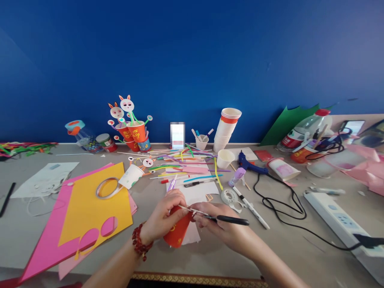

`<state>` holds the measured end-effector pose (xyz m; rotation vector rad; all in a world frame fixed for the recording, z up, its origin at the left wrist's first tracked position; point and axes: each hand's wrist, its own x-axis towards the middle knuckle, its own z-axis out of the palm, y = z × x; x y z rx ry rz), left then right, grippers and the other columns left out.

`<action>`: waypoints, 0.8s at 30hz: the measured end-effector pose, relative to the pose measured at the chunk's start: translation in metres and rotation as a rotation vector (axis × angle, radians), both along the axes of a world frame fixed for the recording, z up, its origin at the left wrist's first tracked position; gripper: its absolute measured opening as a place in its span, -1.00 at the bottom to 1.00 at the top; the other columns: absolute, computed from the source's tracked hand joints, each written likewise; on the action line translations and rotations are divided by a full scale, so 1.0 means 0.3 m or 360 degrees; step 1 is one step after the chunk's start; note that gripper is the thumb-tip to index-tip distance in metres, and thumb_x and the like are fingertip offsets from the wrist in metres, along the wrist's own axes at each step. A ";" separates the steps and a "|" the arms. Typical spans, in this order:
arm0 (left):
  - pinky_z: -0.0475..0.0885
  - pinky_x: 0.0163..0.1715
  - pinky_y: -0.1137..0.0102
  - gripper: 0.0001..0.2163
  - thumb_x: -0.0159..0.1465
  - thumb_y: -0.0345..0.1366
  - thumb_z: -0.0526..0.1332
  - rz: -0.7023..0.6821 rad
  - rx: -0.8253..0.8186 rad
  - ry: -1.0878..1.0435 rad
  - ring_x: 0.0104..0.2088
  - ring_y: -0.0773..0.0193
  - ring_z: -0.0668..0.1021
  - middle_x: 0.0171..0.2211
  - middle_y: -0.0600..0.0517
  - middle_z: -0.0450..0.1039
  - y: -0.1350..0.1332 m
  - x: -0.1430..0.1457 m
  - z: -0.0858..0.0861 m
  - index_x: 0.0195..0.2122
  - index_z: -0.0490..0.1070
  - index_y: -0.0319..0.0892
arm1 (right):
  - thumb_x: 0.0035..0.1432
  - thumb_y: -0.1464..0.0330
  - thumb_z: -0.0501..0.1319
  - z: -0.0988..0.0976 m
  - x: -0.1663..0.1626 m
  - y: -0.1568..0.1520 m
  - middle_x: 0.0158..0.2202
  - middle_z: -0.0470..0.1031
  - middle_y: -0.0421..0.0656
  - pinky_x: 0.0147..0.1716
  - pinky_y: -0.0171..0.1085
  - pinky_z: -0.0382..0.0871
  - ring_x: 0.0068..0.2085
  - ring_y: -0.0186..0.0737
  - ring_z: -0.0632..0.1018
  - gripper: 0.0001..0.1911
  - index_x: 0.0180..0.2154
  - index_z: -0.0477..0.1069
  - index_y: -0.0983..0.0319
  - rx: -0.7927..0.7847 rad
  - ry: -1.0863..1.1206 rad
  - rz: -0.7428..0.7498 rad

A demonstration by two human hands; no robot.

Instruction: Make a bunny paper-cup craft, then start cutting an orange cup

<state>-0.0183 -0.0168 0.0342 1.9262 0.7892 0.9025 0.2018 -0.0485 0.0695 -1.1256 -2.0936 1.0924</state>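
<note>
In front of me, low in the head view, my left hand (171,214) is closed around an orange-red paper cup (177,234) with yellow lettering, which is tilted. My right hand (214,222) grips what looks like scissors (232,220), seen edge-on, with a black handle and a thin metal blade. The blade points left and meets the cup's upper edge between both hands; exactly how it touches is hidden by the fingers. White paper (192,236) lies beneath the cup.
Behind the hands lie several pipe cleaners and markers (207,178). To the left are yellow card (90,200), a tape roll (107,188) and a decorated cup (132,176). At right lie a glue gun (250,165), its cord and a power strip (339,216); stacked cups (226,130) stand behind.
</note>
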 end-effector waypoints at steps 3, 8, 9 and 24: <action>0.32 -0.23 0.28 -0.78 0.39 -0.23 0.11 0.0039 0.0048 -0.0034 -0.29 0.19 0.41 -0.39 -0.01 0.39 -0.004 -0.003 0.004 -0.39 0.37 -0.16 | 0.35 0.26 0.12 -0.044 -0.030 -0.008 -0.36 0.56 -0.16 -0.34 -0.25 0.44 -0.38 -0.22 0.57 -0.82 -0.24 0.43 0.18 -0.0191 0.0324 -0.0114; 0.30 -0.04 0.15 -0.89 0.37 -0.38 0.11 0.0205 0.0483 0.0091 -0.22 0.18 0.45 -0.35 0.00 0.46 -0.018 0.003 0.016 -0.31 0.36 -0.14 | 0.18 0.10 0.30 -0.110 -0.122 -0.038 -0.02 0.53 0.00 -0.42 -0.22 0.56 -0.37 -0.21 0.62 -0.64 -0.42 0.30 0.21 -0.0573 0.1221 -0.0664; 0.27 0.03 0.10 -0.90 0.35 -0.42 0.11 0.0251 0.0598 0.0135 -0.19 0.17 0.46 -0.32 0.00 0.48 -0.022 0.007 0.018 -0.29 0.37 -0.14 | 0.14 0.10 0.34 -0.110 -0.136 -0.043 0.00 0.52 0.00 -0.42 -0.23 0.56 -0.38 -0.23 0.62 -0.63 -0.43 0.32 0.22 -0.0621 0.1315 -0.0750; -0.03 0.30 -0.08 -0.83 0.30 -0.52 0.14 0.0371 0.0829 0.0224 -0.02 0.13 0.55 -0.16 0.01 0.59 -0.044 0.012 0.024 -0.21 0.37 -0.10 | 0.31 0.23 0.19 -0.141 -0.135 -0.058 -0.24 0.56 -0.10 -0.16 -0.20 0.46 -0.20 -0.14 0.58 -0.76 -0.39 0.45 0.19 0.0069 0.0976 -0.0733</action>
